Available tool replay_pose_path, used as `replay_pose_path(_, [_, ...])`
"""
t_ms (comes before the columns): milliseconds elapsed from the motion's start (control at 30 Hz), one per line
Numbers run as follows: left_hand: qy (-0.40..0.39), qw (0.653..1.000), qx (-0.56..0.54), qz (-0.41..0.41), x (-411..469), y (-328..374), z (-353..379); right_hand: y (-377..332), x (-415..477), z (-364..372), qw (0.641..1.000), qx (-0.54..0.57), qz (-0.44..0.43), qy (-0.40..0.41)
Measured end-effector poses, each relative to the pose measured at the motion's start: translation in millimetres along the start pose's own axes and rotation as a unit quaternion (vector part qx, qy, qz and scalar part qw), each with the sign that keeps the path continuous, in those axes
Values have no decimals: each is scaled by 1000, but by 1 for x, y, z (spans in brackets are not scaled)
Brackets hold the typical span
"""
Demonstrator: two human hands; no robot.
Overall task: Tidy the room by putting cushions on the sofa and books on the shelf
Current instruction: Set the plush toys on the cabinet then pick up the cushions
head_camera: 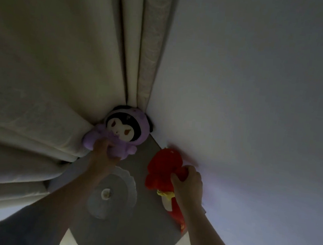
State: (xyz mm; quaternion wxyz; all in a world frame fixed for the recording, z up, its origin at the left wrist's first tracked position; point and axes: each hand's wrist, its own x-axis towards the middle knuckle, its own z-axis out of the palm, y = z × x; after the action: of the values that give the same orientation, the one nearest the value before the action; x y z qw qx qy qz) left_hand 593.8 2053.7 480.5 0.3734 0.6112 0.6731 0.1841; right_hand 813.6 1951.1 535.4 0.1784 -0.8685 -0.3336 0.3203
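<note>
1. The pale wall (260, 83) filled the right side, plain and unmarked, and met the curtain in a corner straight ahead of me.
2. The cream curtain (52, 71) hung in folds on the left, its lower part bunched against the left edge of the grey top.
3. The grey tabletop (136, 219) pointed one corner into that nook. Its bare middle gave the only open room between my arms.
4. The red plush toy (164, 166) lay along the wall-side edge. My right hand (188, 183), reaching in from the lower right, had fingers and thumb curled round its middle. The yellow marks on its near end were too blurred to read.
5. The purple plush doll (124, 128), with a white face under a black hood, sat in the far corner, touching both curtain and wall. My left hand (104, 148), arm stretched forward, gripped its body from below.
6. A white lace doily (125, 178) lay flat between my forearms.
7. A small round object (107, 193) sat at the doily's centre; I could not tell what it was.
</note>
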Motion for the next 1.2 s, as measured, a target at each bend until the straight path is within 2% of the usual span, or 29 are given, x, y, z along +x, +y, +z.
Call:
replay_pose_path(267, [-49, 997, 51, -6, 14, -19, 22, -6, 9, 15, 1000, -10, -8, -8])
replay_pose_path(433, [-86, 992, 35, -86, 16, -11, 7, -17, 7, 14, 998, -28, -47, -42])
replay_pose_path(600, [-65, 991, 112, -29, 5, 10, -16, -24, -4, 8, 999, -6, -34, -33])
replay_pose_path(767, [-24, 1000, 4, -13, -21, 15, -32, -35, -18, -3, 999, 16, -41, -24])
replay_pose_path(933, [-34, 997, -64, -31, -56, 29, -57, -52, -49, -12, 997, 31, -63, -27])
replay_pose_path(1200, [12, 993, -103, -64, -121, 42, -111, -66, -104, -23, 992, 66, -101, -35])
